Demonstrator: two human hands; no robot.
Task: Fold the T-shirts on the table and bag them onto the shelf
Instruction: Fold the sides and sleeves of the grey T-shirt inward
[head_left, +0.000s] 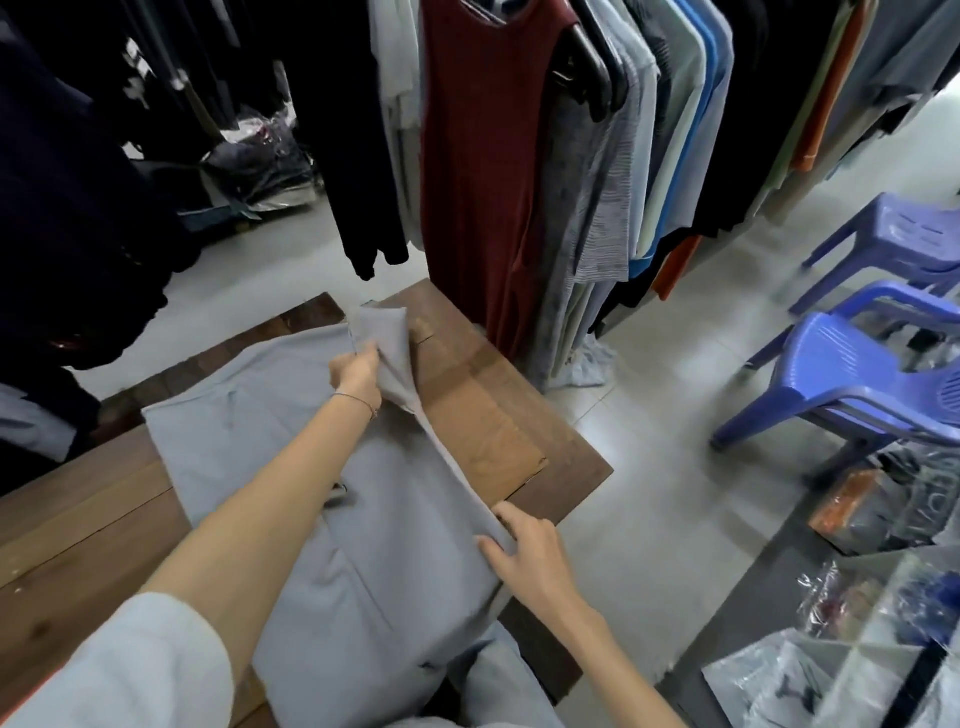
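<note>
Grey T-shirt (291, 457): we find it spread flat on the wooden surface (498, 415), near hem spilling over the front edge. Left hand (356, 371) pinches the far right sleeve, lifted and turned inward; right hand (524, 545) pinches the near right side edge. We judge the cloth light, soft and limp, best taken at edges and corners, with both ends of a fold line held. Hidden: collar under the left forearm. Beyond: hanging garments (483, 171), blue chairs (852, 364). Bags blurred at right; shelf not made out
</note>
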